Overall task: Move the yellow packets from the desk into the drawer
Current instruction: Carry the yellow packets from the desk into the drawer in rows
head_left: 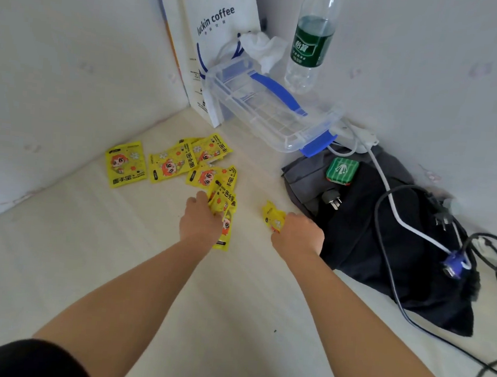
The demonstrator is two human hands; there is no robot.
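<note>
packets lie scattered on the pale bench, most in a loose overlapping cluster near the back corner, one apart at the left, lying flat with its long axis running roughly away from the person, print side up. the left hand has its grip closed on a few packets fanned together, their long axes pointing away and down toward the wrist, likely bunched so several can go in one trip. the right hand pinches a single crumpled packet, which sticks out to the left of the knuckles. no drawer shows in this view, so the carry is not yet begun, by my judgement. behind the cluster sits a clear plastic box with blue clips, a paper bag and a water bottle against the wall. dark cloth with cables and a small green tin lies just beside the right hand.
</note>
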